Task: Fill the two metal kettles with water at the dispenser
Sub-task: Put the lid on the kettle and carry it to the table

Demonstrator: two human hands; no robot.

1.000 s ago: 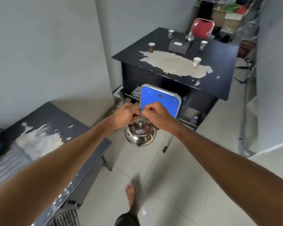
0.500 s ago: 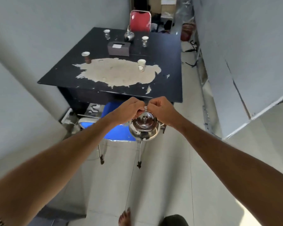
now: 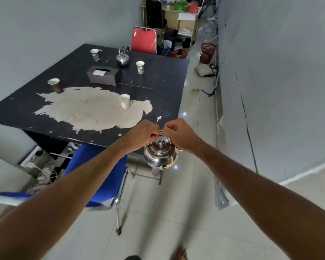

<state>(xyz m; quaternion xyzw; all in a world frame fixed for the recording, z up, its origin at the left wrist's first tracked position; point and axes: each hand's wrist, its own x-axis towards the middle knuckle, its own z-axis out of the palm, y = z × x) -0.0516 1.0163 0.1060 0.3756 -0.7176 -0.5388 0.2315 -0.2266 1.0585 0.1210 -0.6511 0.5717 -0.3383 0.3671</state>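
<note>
An open strip of floor [image 3: 193,128] is left between the black bench [image 3: 158,85] on the left and the wall [image 3: 280,81] on the right. The near left is blocked by a blue chair [image 3: 99,175]; a red basket [image 3: 207,52] is stood far right.

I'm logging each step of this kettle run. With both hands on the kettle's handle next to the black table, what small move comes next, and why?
Probably carry it forward and set it on the black table. Both the left hand and the right hand pinch the handle of the lidded kettle, which hangs over the floor just off the table's near corner. No dispenser is in view, and the second kettle stands at the far side.
</note>
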